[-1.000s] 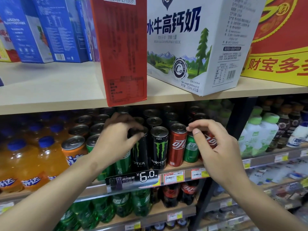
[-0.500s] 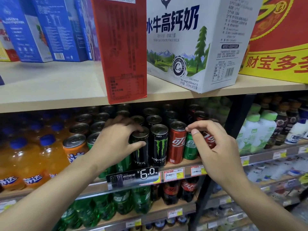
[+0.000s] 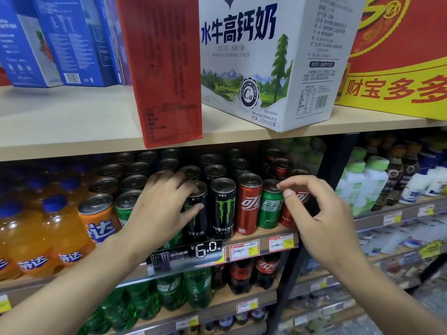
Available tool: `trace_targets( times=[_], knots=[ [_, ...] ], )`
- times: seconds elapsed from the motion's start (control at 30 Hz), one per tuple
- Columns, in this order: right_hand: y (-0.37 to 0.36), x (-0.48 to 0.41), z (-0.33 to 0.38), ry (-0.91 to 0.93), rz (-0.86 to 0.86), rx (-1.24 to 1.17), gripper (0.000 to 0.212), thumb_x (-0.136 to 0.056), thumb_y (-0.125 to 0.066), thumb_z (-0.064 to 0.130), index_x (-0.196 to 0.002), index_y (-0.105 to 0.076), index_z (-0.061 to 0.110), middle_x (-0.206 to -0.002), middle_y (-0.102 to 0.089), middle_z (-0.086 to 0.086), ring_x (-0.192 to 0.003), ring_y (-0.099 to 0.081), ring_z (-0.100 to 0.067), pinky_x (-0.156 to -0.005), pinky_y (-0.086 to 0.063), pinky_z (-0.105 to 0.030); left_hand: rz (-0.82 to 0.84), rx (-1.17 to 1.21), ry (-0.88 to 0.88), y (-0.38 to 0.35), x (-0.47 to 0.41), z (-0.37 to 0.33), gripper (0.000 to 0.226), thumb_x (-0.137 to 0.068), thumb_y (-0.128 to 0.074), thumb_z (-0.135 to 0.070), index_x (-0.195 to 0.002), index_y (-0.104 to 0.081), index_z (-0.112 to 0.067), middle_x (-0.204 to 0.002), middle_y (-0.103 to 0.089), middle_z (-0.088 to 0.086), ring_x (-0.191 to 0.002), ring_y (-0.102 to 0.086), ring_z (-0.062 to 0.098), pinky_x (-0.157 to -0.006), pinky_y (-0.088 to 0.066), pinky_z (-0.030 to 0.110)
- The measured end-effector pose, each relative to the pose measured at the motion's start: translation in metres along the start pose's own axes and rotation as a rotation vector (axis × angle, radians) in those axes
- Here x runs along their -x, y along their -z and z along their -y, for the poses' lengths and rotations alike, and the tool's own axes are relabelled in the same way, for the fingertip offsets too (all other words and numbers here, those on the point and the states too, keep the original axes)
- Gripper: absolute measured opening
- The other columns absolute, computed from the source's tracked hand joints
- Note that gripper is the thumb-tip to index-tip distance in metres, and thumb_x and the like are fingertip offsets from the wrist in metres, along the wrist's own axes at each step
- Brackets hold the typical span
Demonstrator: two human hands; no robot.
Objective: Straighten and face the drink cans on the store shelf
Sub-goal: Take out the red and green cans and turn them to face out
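Observation:
Rows of drink cans stand on the middle shelf (image 3: 260,233). My left hand (image 3: 162,206) is wrapped around the front black energy-drink can (image 3: 197,217), thumb across its face, fingers over its top. Beside it stand a second black can (image 3: 223,209) with its green logo facing out, a slim red cola can (image 3: 249,204) and a green can (image 3: 269,206). My right hand (image 3: 321,213) curls around the rightmost red can (image 3: 301,197), thumb and index finger at its rim. An orange can (image 3: 99,217) and a green can (image 3: 124,205) stand left of my left hand.
The upper shelf board (image 3: 72,134) hangs low over the can tops, carrying a red carton (image 3: 167,68) and a white milk carton (image 3: 266,56). Orange soda bottles (image 3: 29,235) fill the left. A black upright post (image 3: 335,160) borders the cans on the right. Green bottles (image 3: 169,291) stand below.
My left hand has slid slightly left and down on the black can, uncovering more of its top and front. My right hand stays on the rightmost red can, almost unmoved.

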State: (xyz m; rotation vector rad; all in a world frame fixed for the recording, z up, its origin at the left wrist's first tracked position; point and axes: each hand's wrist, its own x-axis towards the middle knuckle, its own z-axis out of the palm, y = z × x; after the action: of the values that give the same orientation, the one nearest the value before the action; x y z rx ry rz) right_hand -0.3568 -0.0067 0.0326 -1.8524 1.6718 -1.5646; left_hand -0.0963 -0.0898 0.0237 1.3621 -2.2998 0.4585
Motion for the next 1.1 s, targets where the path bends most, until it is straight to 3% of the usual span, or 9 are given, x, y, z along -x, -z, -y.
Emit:
trace_targets(
  times=[0.13, 0.3, 0.4, 0.53, 0.67, 0.83, 1.1],
  knots=[
    [0.007, -0.001, -0.005, -0.032, 0.044, 0.045, 0.019, -0.092, -0.064, 0.025, -0.106, -0.064, 0.039, -0.111, -0.063, 0.02, -0.11, -0.055, 0.008, -0.085, -0.04, -0.011, -0.018, 0.021, 0.013, -0.001, 0.001, -0.001, 0.03, -0.074, -0.084, -0.033, -0.093, -0.071, -0.014, -0.091, -0.067, 0.009, -0.088, -0.064, 0.037, -0.08, -0.043, 0.043],
    [0.016, -0.003, -0.015, -0.077, 0.137, 0.125, 0.033, -0.089, -0.067, 0.035, -0.119, -0.055, 0.043, -0.121, -0.059, 0.025, -0.113, -0.048, 0.016, -0.088, -0.037, -0.01, 0.023, 0.108, 0.056, 0.005, 0.0, -0.007, 0.05, -0.082, -0.054, -0.058, -0.111, -0.067, -0.018, -0.107, -0.068, 0.005, -0.103, -0.06, 0.031, -0.088, -0.045, 0.045],
    [0.022, -0.006, -0.018, -0.071, 0.166, 0.176, 0.042, -0.088, -0.068, 0.038, -0.126, -0.052, 0.04, -0.122, -0.057, 0.026, -0.114, -0.045, 0.018, -0.088, -0.037, -0.009, -0.029, 0.194, 0.054, 0.01, -0.005, -0.017, 0.052, -0.083, -0.057, -0.057, -0.116, -0.065, -0.016, -0.11, -0.068, 0.005, -0.105, -0.058, 0.03, -0.088, -0.046, 0.044],
    [0.032, -0.011, -0.023, -0.065, 0.204, 0.228, 0.045, -0.088, -0.068, 0.038, -0.129, -0.048, 0.04, -0.114, -0.051, 0.029, -0.104, -0.044, 0.02, -0.075, -0.039, -0.003, -0.013, 0.266, -0.007, 0.014, -0.022, -0.041, 0.053, -0.083, -0.058, -0.057, -0.12, -0.063, -0.02, -0.115, -0.068, 0.001, -0.108, -0.059, 0.027, -0.09, -0.043, 0.039],
    [0.037, -0.018, -0.032, -0.066, 0.242, 0.276, 0.046, -0.088, -0.067, 0.039, -0.129, -0.048, 0.038, -0.111, -0.05, 0.026, -0.102, -0.049, 0.011, -0.074, -0.044, -0.01, 0.052, 0.3, -0.031, 0.009, -0.042, -0.061, 0.057, -0.086, -0.058, -0.061, -0.131, -0.056, -0.025, -0.126, -0.064, -0.001, -0.118, -0.054, 0.024, -0.094, -0.039, 0.035],
    [0.035, -0.03, -0.046, -0.039, 0.326, 0.365, 0.053, -0.085, -0.064, 0.05, -0.134, -0.046, 0.039, -0.112, -0.049, 0.027, -0.098, -0.056, 0.001, -0.08, -0.054, -0.032, 0.161, 0.292, -0.042, -0.005, -0.068, -0.07, 0.071, -0.083, -0.054, -0.067, -0.14, -0.049, -0.026, -0.14, -0.056, -0.002, -0.13, -0.046, 0.024, -0.107, -0.039, 0.041],
    [0.016, -0.061, -0.053, 0.013, 0.459, 0.439, 0.064, -0.084, -0.066, 0.047, -0.141, -0.04, 0.034, -0.129, -0.049, 0.016, -0.093, -0.061, -0.009, -0.086, -0.053, -0.039, 0.297, 0.205, -0.026, -0.025, -0.087, -0.072, 0.058, -0.073, -0.06, -0.07, -0.116, -0.059, -0.032, -0.117, -0.066, -0.002, -0.11, -0.054, 0.025, -0.096, -0.043, 0.04]
  ],
)
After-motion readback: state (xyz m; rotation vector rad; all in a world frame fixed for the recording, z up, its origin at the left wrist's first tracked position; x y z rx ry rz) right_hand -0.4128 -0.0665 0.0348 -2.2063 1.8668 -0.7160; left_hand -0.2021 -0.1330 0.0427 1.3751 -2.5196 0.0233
